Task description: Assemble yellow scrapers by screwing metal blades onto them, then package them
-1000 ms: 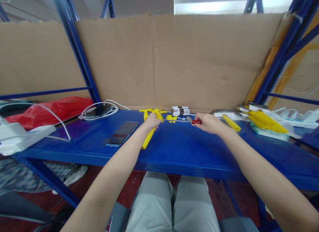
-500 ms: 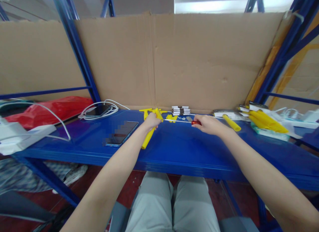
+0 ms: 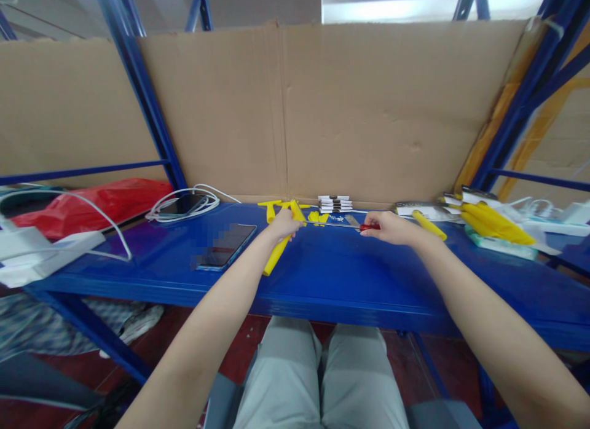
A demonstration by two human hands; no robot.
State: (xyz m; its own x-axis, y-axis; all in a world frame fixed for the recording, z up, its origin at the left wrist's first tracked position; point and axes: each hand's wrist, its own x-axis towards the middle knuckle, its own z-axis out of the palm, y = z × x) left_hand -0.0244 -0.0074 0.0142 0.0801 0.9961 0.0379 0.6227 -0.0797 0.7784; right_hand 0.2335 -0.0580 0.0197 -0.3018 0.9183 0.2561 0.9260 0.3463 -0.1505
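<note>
My left hand (image 3: 283,225) is closed around a yellow T-shaped plastic tool (image 3: 275,257), whose handle slants down toward the front of the blue table. In my right hand (image 3: 385,227) is a screwdriver (image 3: 369,227) with a red handle. Its long thin shaft points left and its tip meets, or lies very near, the yellow tool by my left fingers; the exact contact is too small to tell. Behind my hands lie small yellow parts (image 3: 318,218), and some tiny metal pieces (image 3: 338,219). Another yellow T-shaped piece (image 3: 270,212) lies behind my left hand.
A phone (image 3: 227,246) lies left of my left arm, near a coiled white cable (image 3: 209,201). A stack of black-and-white packets (image 3: 335,204) stands against the cardboard (image 3: 369,109). At right are a yellow tube (image 3: 428,225) and yellow packages (image 3: 498,223). A power strip (image 3: 50,257) sits at left.
My right hand and the screwdriver have shifted slightly to the right. My left hand keeps its hold on the yellow tool, which has barely moved.
</note>
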